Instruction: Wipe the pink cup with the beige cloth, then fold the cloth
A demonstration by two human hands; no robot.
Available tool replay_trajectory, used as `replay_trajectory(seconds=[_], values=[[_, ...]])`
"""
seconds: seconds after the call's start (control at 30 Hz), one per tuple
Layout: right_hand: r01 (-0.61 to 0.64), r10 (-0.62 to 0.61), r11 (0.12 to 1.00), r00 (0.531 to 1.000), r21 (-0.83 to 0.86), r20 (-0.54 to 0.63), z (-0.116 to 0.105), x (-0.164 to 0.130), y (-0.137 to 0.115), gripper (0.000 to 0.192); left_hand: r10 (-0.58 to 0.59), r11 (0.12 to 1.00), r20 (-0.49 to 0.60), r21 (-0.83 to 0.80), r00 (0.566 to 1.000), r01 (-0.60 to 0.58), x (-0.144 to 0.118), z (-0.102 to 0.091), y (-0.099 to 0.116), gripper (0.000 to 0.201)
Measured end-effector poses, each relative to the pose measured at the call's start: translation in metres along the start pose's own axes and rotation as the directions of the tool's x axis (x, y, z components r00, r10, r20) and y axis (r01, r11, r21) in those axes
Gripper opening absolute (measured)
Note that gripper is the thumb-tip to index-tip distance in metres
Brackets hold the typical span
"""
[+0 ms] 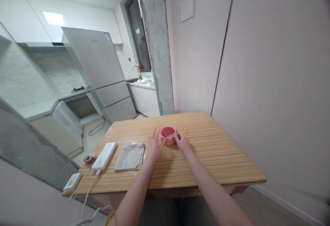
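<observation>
Both hands are out over the wooden desk (pixel 206 150) now, and between them sits a small pink bowl (pixel 168 135), upright, a little back from the middle of the top. The left hand (pixel 154 147) lies with fingers spread and loose, its fingertips touching or just short of the bowl's left wall; I cannot tell which from here. The right hand (pixel 182 142) comes in from the other side, fingers curled against the right wall, touching it. So the hands are apart with the bowl between them, cupping it lightly, and neither looks clamped on it. What is in the bowl? The inside shows pink with a paler patch near the rim, and whether that is contents or only a sheen of light is too small to tell. The risk, as I judge it: a small bowl on a smooth top, pressed unevenly from one side, could skid towards the folded grey cloth (pixel 130 156) lying just beside the left hand, or tip if it is lifted by fingertips alone, and anything in it would spill across the wood. Further left lie a white power bank (pixel 104 155) with its cable (pixel 87 191) trailing off the front edge, a small round red object (pixel 89 158) and a white box (pixel 72 181) at the corner, all well apart from the bowl.
</observation>
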State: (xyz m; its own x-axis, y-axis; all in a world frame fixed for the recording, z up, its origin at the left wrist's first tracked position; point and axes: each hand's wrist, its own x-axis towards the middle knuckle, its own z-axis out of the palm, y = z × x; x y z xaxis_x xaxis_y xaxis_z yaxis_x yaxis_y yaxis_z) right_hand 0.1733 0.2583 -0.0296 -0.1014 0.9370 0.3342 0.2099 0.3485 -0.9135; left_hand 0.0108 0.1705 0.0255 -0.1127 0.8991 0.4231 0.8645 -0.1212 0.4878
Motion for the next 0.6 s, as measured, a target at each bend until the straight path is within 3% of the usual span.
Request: replay_trajectory(seconds=[0.1, 0.2, 0.27, 0.37, 0.47, 0.53, 0.6], values=[[-0.027, 0.03, 0.998, 0.997, 0.049, -0.067, 0.002, 0.002, 0.008, 0.062, -0.187, 0.965, -0.168, 0.155, 0.968, 0.214, -0.023, -0.043, -0.033, 0.043], [-0.011, 0.021, 0.994, 0.995, 0.105, -0.097, 0.002, 0.002, 0.012, 0.066, -0.365, 0.782, -0.292, 0.42, 0.884, 0.461, -0.048, -0.079, -0.06, 0.047], [-0.001, 0.018, 0.99, 0.993, 0.139, -0.119, 0.002, 0.002, 0.012, 0.065, -0.488, 0.659, -0.257, 0.518, 0.834, 0.545, -0.06, -0.093, -0.07, 0.049], [0.012, 0.016, 0.984, 0.987, 0.177, -0.159, 0.001, 0.001, 0.01, 0.06, -0.601, 0.591, -0.154, 0.575, 0.784, 0.566, -0.065, -0.101, -0.079, 0.055], [0.011, 0.021, 0.983, 0.984, 0.182, -0.177, 0.0, 0.001, 0.008, 0.057, -0.644, 0.611, -0.078, 0.547, 0.761, 0.572, -0.058, -0.105, -0.089, 0.055], [0.009, 0.024, 0.985, 0.982, 0.173, -0.185, 0.0, 0.0, 0.007, 0.056, -0.656, 0.654, 0.005, 0.503, 0.755, 0.565, -0.052, -0.105, -0.095, 0.044], [0.023, 0.007, 0.988, 0.982, 0.153, -0.191, 0.0, -0.001, 0.005, 0.055, -0.605, 0.727, 0.047, 0.441, 0.795, 0.527, -0.045, -0.105, -0.095, 0.032]])
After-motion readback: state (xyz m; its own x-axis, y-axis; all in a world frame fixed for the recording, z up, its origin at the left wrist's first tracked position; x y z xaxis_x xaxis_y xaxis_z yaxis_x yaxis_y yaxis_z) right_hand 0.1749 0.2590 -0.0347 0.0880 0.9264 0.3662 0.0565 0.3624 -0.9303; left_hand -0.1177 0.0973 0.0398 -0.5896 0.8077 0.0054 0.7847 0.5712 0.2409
